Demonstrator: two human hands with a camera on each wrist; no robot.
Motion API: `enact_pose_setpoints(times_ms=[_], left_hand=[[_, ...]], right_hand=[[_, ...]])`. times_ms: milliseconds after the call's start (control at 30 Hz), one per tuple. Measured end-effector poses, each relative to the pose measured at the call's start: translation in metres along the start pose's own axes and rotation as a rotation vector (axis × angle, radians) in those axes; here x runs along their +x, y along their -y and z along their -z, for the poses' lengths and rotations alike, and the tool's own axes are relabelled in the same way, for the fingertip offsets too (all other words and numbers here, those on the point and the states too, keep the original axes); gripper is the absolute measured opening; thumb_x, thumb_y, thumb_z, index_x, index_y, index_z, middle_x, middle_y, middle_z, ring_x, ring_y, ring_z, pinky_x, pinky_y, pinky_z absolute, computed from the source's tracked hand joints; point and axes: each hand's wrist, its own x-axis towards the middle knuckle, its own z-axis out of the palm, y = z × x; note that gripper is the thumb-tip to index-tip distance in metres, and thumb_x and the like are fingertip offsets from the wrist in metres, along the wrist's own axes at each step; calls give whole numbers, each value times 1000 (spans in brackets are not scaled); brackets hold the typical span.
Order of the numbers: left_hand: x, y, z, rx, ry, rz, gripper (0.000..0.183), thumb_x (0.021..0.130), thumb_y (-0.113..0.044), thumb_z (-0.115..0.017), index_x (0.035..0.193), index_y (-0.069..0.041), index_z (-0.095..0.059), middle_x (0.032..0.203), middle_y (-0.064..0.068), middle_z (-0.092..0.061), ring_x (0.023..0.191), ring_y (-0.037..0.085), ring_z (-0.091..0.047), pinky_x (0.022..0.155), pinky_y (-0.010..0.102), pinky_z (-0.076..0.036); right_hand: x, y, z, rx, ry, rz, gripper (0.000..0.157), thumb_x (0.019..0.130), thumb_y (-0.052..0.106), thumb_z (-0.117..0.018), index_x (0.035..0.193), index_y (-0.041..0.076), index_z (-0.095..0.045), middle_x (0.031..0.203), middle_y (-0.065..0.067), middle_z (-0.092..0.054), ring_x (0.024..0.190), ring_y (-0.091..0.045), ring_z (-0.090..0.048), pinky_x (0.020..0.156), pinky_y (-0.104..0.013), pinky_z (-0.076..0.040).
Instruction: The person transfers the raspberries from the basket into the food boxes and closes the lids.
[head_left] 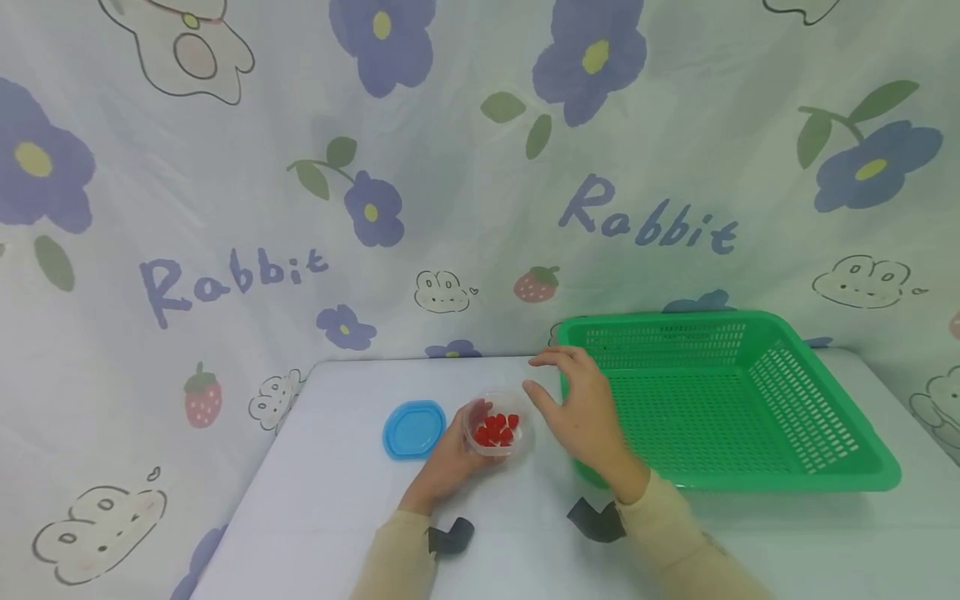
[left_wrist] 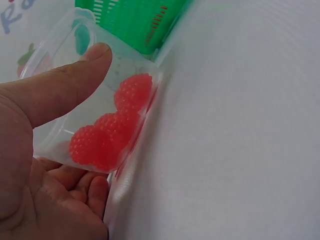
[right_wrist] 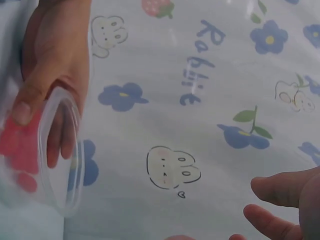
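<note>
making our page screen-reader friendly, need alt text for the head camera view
A person's left hand holds a clear tub of red berry-like pieces at a white table, with the right hand open beside it. A blue lid lies to the left and a green basket stands to the right, before a patterned cloth.

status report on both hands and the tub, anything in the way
Left hand grips clear tub, red berries inside. Right hand beside it, holding nothing. Nothing over tub's open top.

Container (left_wrist: 89, 107) — smooth clear plastic; berries (left_wrist: 103, 139) — bumpy.
</note>
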Motion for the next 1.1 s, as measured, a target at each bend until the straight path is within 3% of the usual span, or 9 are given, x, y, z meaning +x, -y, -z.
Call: enact_pose_setpoints(times_ms=[133,267,367,500,700,1100], left_hand=[[0,0,1,-12,4,5,95,77,-32,-88,155,-23,-33,151,-3,-46,143,26,-36,110,59,-38],[-1,0,1,-19,6,9,94,78,-33,-88,155,-24,-34,151,-4,-46,144,26,-36,111,59,-37],[-1,0,1,-26,7,17,94,78,-34,-88,155,-25,-34,151,-5,-45,144,26,-35,110,59,-37],[-2,0,1,-35,9,31,95,77,-34,-88,155,-27,-34,152,-6,-45,144,27,-34,109,59,-39],[-2,0,1,-34,8,32,95,78,-31,-88,155,-26,-33,152,-6,-44,145,27,-34,108,59,-41],[0,1,1,-32,4,22,95,77,-28,-89,154,-25,-34,152,-5,-45,144,27,-35,107,57,-43]], right_hand=[[8,-4,9,13,3,13,26,88,11,-77,112,3,-71,124,-15,-62,120,-33,-56,98,-55,-46],[16,-7,18,13,12,-7,24,89,11,-76,112,4,-71,123,-14,-63,109,-34,-58,81,-47,-52],[23,-10,25,8,23,-21,23,89,11,-76,111,6,-72,121,-14,-64,102,-35,-58,77,-45,-51],[31,-14,33,-4,38,-20,22,90,11,-74,111,5,-72,119,-16,-65,104,-34,-58,90,-48,-48],[41,-25,43,-33,79,-55,24,94,14,-69,115,2,-70,121,-20,-63,107,-39,-59,93,-53,-48],[57,-56,53,-29,248,-272,37,100,26,-63,129,2,-63,139,-23,-54,122,-44,-56,101,-56,-47]])
